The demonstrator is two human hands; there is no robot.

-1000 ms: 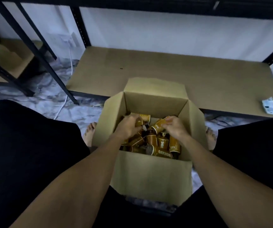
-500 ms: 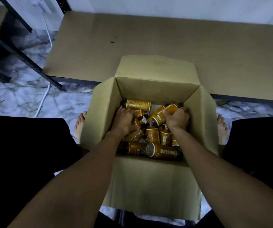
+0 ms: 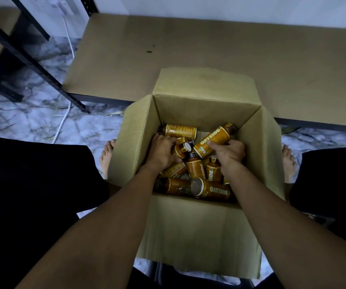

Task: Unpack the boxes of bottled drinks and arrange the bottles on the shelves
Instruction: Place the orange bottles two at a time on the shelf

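Observation:
An open cardboard box (image 3: 199,232) stands on the floor between my feet, holding several orange-brown bottles in a loose heap. My right hand (image 3: 228,154) grips a tilted bottle (image 3: 214,139) labelled OATSIDE, its dark cap pointing to the far right. My left hand (image 3: 163,152) is curled round a smaller-looking bottle (image 3: 183,148) whose white-rimmed base faces up. Another bottle (image 3: 179,130) lies flat against the box's far wall, and two lie along the near wall (image 3: 211,189).
A low brown shelf board (image 3: 209,49) with a black metal frame lies just beyond the box. A second black rack (image 3: 21,57) stands at the left. A white cable (image 3: 65,113) runs across the marble floor. My bare feet (image 3: 106,157) flank the box.
My right hand has lifted the OATSIDE bottle a little out of the heap. My left hand has closed round the bottle beside it. The view has tipped further down onto the box.

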